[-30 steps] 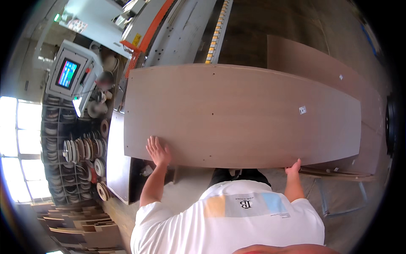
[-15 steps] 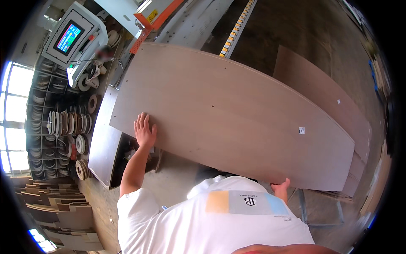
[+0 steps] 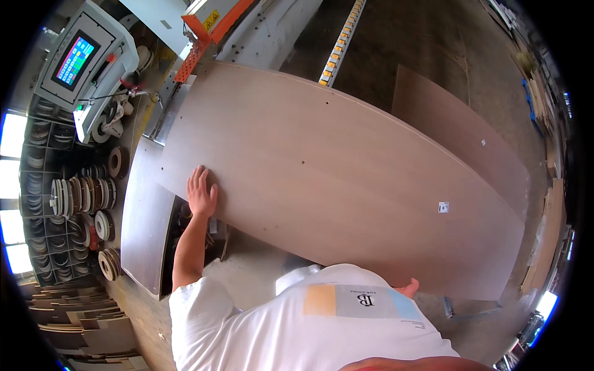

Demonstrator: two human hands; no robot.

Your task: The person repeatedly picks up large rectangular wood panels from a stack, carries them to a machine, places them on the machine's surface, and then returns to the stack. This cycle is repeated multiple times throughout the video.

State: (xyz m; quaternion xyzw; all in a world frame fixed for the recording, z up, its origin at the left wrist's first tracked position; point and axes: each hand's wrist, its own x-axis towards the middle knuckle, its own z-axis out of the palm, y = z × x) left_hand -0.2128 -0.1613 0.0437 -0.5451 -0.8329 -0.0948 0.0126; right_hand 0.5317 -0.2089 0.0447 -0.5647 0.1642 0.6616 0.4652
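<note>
A long brown wood-grain board point(image 3: 346, 179), with several small holes and a white printed label point(image 3: 443, 207), spans the view before me. My left hand point(image 3: 201, 193) lies flat on its near left edge, fingers stretched forward. At the near edge further right, my right hand point(image 3: 407, 287) grips the board from beside my body. Only its thumb side shows; the fingers are hidden beneath. The board's far left part rests by the machine's orange guard point(image 3: 197, 52). A similar board point(image 3: 458, 117) lies beyond it, partly covered.
A control console point(image 3: 77, 62) with a lit screen stands at far left. Below it are edging rolls point(image 3: 83, 195) and a pale side table point(image 3: 145, 216). A roller rail point(image 3: 341, 46) runs away at the back. Stacked boards point(image 3: 86, 328) fill the lower left.
The board's right end has swung toward me and covers more of the board beneath. Both hands remain at its near edge. The view has shifted slightly.
</note>
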